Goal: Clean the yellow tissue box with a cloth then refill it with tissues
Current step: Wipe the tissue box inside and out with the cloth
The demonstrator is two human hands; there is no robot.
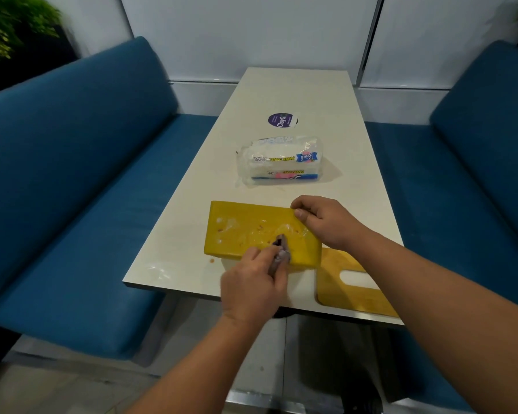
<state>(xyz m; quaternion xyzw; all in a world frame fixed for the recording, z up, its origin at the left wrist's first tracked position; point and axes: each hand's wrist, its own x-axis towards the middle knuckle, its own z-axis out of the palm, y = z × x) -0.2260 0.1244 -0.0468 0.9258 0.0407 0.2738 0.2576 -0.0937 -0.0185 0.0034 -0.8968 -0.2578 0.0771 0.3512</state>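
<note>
Left hand [251,282] is pinching a bunched grey cloth [281,249], mostly hidden in the fist, against the smeared yellow tissue box [245,231]. Right hand [326,222] is gripping its far corner, forearm covering part of the slotted lid [341,291]. Tissue pack [278,162] is lying beyond.

Left hand [251,282] fisted, fingers [277,258] curled tight; right hand [326,224] pressed down, knuckles bent.

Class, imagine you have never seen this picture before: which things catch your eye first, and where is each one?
The yellow box stands out near the table's front edge, its surface smeared and spotted. The left hand presses a grey cloth onto it while the right hand steadies its far right corner. Beyond it lies a tissue pack, and the slotted lid rests at the near right.
</note>
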